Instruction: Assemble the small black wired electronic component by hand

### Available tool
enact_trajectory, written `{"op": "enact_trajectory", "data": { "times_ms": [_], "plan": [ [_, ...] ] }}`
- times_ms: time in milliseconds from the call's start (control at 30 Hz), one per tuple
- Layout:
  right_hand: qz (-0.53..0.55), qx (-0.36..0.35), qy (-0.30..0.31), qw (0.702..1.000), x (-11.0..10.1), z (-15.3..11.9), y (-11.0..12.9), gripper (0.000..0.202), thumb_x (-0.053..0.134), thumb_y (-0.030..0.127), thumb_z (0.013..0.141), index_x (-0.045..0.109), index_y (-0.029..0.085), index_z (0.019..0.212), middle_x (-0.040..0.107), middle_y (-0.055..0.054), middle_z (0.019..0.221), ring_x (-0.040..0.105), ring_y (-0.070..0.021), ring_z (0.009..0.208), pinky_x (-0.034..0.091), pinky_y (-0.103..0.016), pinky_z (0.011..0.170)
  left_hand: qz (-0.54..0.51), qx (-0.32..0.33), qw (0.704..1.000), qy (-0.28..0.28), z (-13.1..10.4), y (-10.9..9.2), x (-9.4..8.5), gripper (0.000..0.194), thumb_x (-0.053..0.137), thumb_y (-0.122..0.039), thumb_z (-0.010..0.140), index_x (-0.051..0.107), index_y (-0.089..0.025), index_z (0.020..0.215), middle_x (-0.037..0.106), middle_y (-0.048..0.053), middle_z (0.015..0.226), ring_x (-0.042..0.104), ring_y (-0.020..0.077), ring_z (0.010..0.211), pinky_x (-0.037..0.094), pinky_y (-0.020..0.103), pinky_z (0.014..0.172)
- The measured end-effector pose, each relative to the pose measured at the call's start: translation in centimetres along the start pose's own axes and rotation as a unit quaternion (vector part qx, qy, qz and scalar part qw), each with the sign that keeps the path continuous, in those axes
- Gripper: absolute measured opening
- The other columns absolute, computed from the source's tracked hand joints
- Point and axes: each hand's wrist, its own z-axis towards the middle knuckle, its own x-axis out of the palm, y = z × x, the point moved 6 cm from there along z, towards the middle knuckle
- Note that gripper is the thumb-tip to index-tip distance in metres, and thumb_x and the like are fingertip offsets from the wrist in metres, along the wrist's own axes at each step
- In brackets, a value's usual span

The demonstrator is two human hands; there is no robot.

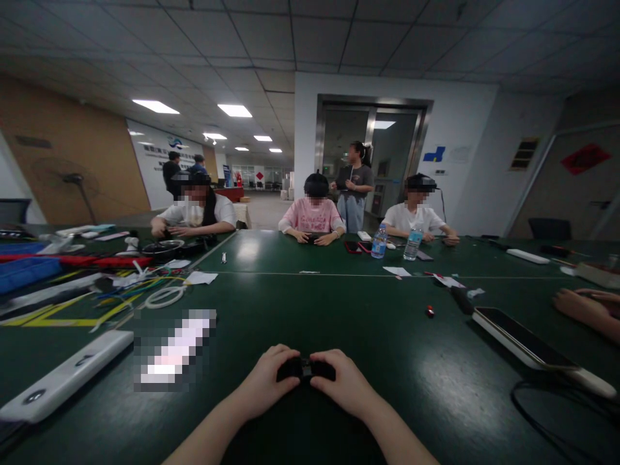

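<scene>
A small black object [306,369] with a greyish middle part is held between my two hands, just above the green table [310,310]. My left hand [268,378] curls its thumb and fingers round the left end. Round the right end close the fingers and thumb of my right hand [343,380]. Both hands cover much of the object, and its exact kind cannot be made out. To the left of my left hand lies a flat, blurred-out bright thing [179,345].
At left lie a white elongated device [68,374], a coiled white cable [165,296] and blue trays [29,274]. A phone [526,336] and black cable [527,413] are at right. Two bottles [379,242] stand farther back. People [314,216] sit opposite; another person's hand [581,307] rests at right.
</scene>
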Motion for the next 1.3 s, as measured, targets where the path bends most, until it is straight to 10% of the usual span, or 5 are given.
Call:
{"op": "enact_trajectory", "data": {
  "times_ms": [1300],
  "plan": [
    [0.006,0.007,-0.011,1.000,0.09,0.11,-0.36,0.047,0.065,0.027,0.068,0.054,0.027,0.113,0.057,-0.002,0.108,0.055,-0.0202,0.101,0.041,-0.036,0.091,0.010,0.026,1.000,-0.009,-0.06,0.56,0.04,0.036,0.061,-0.025,0.074,0.057,-0.023,0.109,0.057,0.007,0.109,0.051,0.0220,0.102,0.039,0.036,0.092]
  ]
}}
